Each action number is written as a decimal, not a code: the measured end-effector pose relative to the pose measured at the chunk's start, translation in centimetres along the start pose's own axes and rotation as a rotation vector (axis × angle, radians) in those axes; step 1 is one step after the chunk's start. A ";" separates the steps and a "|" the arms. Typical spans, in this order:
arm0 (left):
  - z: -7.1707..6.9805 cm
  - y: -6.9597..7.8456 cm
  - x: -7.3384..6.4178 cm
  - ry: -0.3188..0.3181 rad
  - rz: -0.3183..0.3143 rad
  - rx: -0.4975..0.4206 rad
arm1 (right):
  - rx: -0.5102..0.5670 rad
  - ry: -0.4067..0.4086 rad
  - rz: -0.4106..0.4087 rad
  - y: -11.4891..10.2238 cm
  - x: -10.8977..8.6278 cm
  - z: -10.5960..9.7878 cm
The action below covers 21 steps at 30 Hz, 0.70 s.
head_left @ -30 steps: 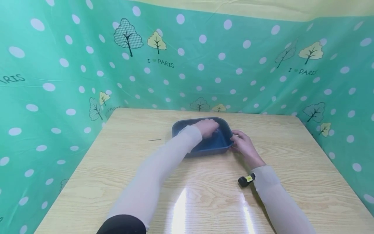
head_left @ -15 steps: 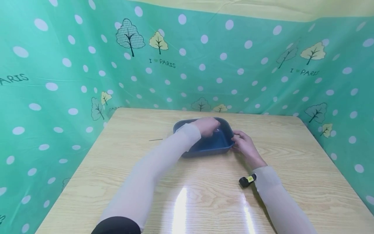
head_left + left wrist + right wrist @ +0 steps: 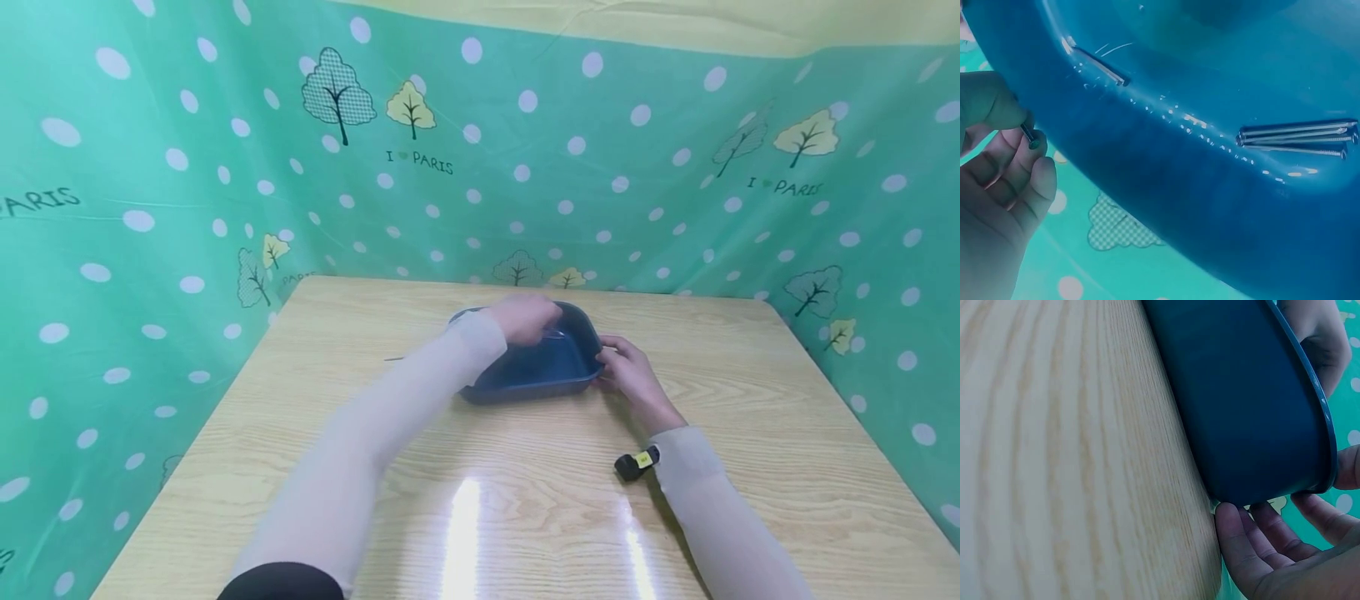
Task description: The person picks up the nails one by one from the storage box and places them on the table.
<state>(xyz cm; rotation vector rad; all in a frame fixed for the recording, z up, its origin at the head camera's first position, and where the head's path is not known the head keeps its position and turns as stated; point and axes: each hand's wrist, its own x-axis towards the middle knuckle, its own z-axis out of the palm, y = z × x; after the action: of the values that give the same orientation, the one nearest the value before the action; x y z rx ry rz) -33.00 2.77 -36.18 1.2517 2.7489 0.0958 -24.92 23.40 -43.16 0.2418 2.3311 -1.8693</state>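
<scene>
My left hand (image 3: 525, 319) is over the dark blue plastic tub (image 3: 540, 385). In the left wrist view, the thumb and fingers of my left hand (image 3: 1000, 169) pinch a nail (image 3: 1030, 136), its head end sticking out. Several nails (image 3: 1297, 134) lie bunched together on the tub floor, and another nail (image 3: 1100, 65) lies apart from them near the wall. With my right hand (image 3: 633, 379) I hold the tub's right end; in the right wrist view, the thumb is at the rim and the fingertips touch the outer wall (image 3: 1247, 412).
The tub stands on a light wood table (image 3: 570, 492). Left of it lies a thin nail (image 3: 393, 359), partly covered by my left sleeve. A green dotted cloth (image 3: 450, 208) hangs behind the table and along both sides. My right wrist carries a small black camera (image 3: 633, 464).
My left hand has risen slightly within the tub, and its forearm has swung to the left, covering more of the nail on the table. My right hand stays on the tub.
</scene>
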 end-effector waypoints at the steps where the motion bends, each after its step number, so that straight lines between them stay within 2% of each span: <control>1: -0.1 0.0 -0.1 -0.002 0.005 -0.002 | 0.000 0.000 0.000 0.0 0.0 0.0; 7: -1.0 0.2 -1.2 -0.011 0.024 -0.022 | -0.004 -0.005 -0.009 -0.1 -0.1 -0.1; 13: -2.0 0.2 -2.1 0.015 0.008 -0.061 | 0.013 -0.009 -0.020 -0.1 -0.1 -0.1; 21: -2.7 -0.2 -3.4 0.019 -0.005 -0.096 | 0.015 -0.002 -0.018 -0.1 -0.1 -0.1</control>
<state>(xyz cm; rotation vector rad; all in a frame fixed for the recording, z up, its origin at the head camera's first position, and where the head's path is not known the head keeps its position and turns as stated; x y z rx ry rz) -31.28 0.07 -33.25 1.2249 2.7273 0.2373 -24.81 23.44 -43.03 0.2206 2.3259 -1.8955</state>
